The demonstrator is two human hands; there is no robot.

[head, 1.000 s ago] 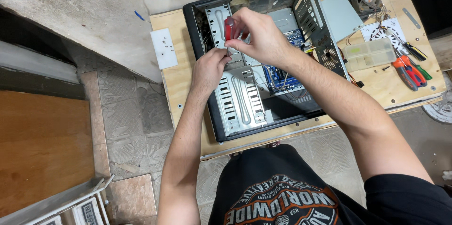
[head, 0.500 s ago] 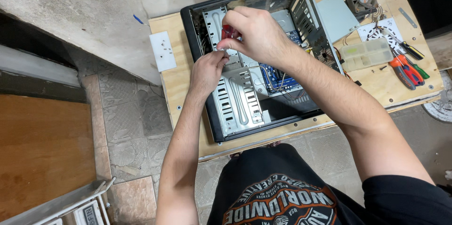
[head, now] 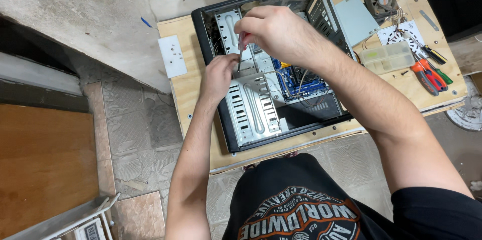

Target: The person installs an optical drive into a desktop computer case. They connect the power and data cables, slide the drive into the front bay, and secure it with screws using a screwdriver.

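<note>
The right hand (head: 278, 31) is curled shut around the red handle of a screwdriver (head: 242, 44), holding it upright with the thin metal shaft pointing down into the open black desktop computer case (head: 211, 77). Just below and to the left of that grip, the left hand (head: 218, 74) rests on the grey perforated metal drive bracket (head: 251, 107); its fingertips pinch together close to the screwdriver tip, though whether they hold anything small there cannot be told.

Beside the grip, under the right wrist, a blue circuit board (head: 291, 77) with loose cables lies in the bottom of the case. The case lies flat on a pale plywood tabletop (head: 186, 94). Left of the hands, outside the case, a small white rectangular plate (head: 172, 55) lies on the wood.

Farther to the right of the grip, beyond the case wall, lie a flat grey metal panel (head: 355, 19), a small square cooling fan (head: 381, 1), a clear plastic compartment box (head: 386, 58) and a cluster of red and green-handled tools (head: 432, 72). Around the table are a stone-tiled floor (head: 130, 114) and a brown wooden surface (head: 45, 164) at the far left.
</note>
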